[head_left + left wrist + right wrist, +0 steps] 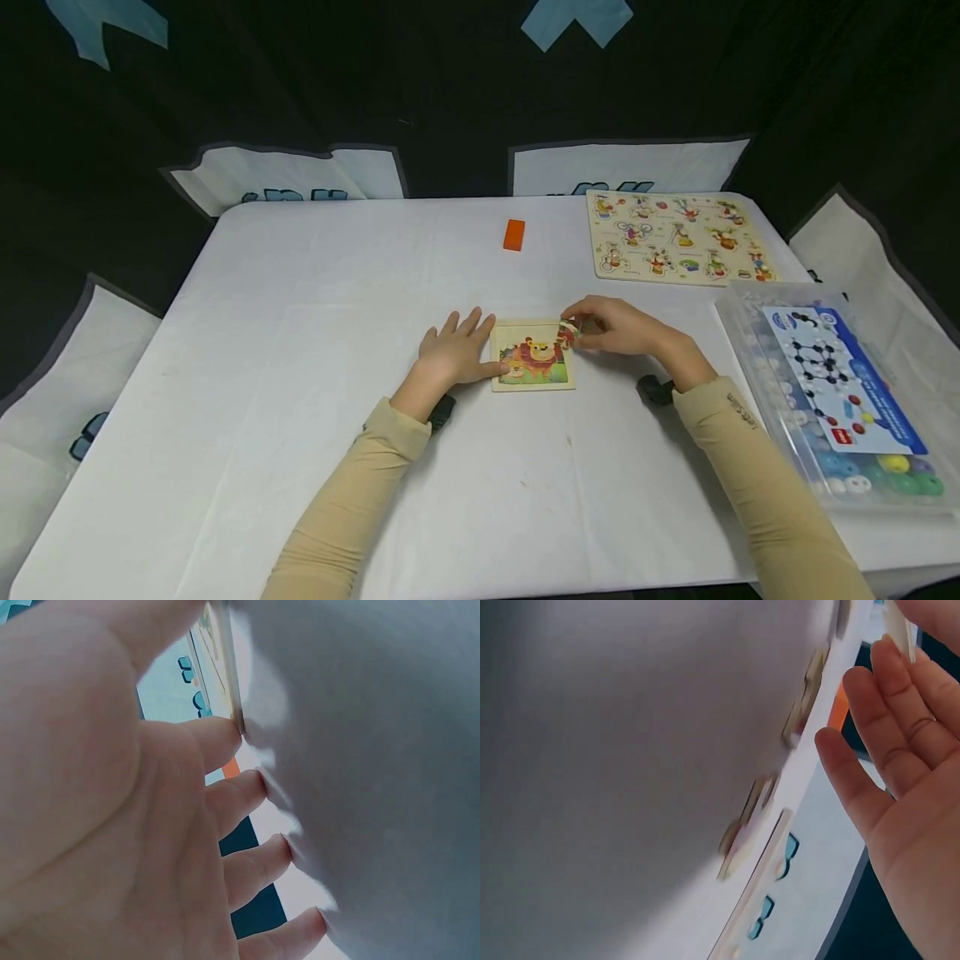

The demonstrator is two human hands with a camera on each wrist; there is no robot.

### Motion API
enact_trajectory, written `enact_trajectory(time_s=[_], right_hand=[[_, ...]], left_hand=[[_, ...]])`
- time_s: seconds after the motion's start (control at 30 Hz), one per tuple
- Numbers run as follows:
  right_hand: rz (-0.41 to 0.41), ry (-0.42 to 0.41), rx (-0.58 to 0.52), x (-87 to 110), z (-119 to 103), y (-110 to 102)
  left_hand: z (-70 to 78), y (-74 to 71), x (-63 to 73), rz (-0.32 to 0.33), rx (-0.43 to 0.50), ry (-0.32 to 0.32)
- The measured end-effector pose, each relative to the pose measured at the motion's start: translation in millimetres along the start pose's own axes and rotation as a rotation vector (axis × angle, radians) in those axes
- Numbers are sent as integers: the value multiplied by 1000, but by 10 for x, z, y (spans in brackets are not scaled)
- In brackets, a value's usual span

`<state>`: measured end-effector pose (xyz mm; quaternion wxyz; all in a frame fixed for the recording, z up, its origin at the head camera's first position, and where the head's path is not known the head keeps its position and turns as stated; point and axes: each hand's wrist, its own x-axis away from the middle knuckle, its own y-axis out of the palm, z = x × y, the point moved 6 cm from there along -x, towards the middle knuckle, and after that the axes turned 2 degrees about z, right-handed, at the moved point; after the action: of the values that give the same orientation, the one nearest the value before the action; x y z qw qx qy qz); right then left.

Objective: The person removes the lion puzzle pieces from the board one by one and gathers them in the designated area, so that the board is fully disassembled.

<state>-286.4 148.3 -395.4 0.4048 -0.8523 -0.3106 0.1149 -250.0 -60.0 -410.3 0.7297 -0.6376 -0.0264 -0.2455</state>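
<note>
A small square wooden jigsaw puzzle [537,357] with a picture of an orange-brown animal lies flat on the white table. My left hand [453,354] spreads its fingers beside the puzzle's left edge, the thumb lying over the frame. In the left wrist view the fingertips [251,784] touch the table and the index finger meets the frame's edge. My right hand [615,327] pinches a colourful puzzle piece [567,332] at the puzzle's upper right corner. In the right wrist view this piece [901,631] shows pale and edge-on between thumb and fingers.
Loose puzzle pieces [742,829] lie on the table below the right hand, out of sight in the head view. An orange block [513,235] lies farther back. A large picture board [675,237] and a clear plastic box [757,350] of coloured balls stand at the right.
</note>
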Motion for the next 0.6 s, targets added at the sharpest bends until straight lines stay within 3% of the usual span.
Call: enact_trajectory(time_s=[0.27, 0.5, 0.6], right_hand=[[80, 38, -167, 183, 133, -160], [164, 105, -143, 451, 382, -327], [192, 174, -144, 569, 484, -382]], left_hand=[[1, 10, 11, -5, 10, 0], [1, 8, 13, -3, 2, -1], [-1, 9, 6, -2, 1, 2]])
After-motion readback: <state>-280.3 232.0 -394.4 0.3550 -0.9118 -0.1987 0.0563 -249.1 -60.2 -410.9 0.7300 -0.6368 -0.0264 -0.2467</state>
